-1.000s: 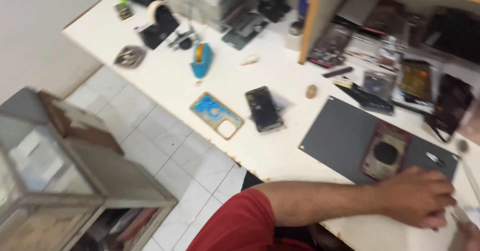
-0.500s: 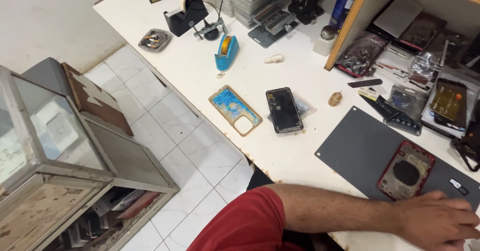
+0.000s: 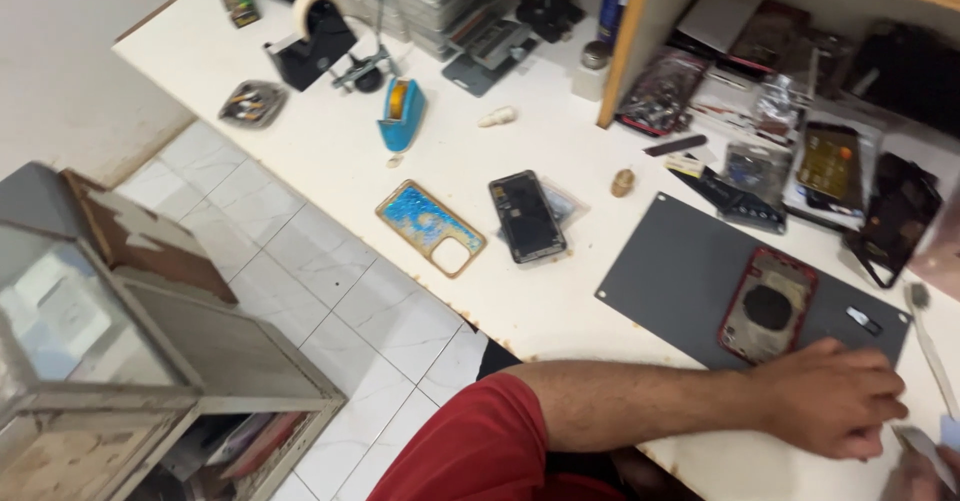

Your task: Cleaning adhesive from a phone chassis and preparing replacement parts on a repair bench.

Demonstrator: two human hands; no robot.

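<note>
My left hand [image 3: 830, 401] lies palm down on the near edge of a grey work mat [image 3: 670, 271], fingers curled; what is under them is hidden. Its red-sleeved arm crosses the bottom of the view. Just beyond the knuckles a red phone back housing [image 3: 768, 306] lies on the mat, with a small black part [image 3: 862, 319] to its right. Only a sliver of my right hand [image 3: 915, 483] shows at the bottom right corner, touching a thin pale strip [image 3: 925, 449] next to my left fingertips.
On the white table lie a black phone screen [image 3: 527, 216], a blue glittery phone case [image 3: 430, 227], a blue tape dispenser [image 3: 402, 113] and a black one [image 3: 315, 31]. A wooden shelf [image 3: 630, 41] shelters bagged phone parts. A glass cabinet [image 3: 90, 341] stands on the tiled floor.
The view has swung and steadied, so the table sits differently in frame. My left hand stays at the mat's near edge, shifted only slightly.
</note>
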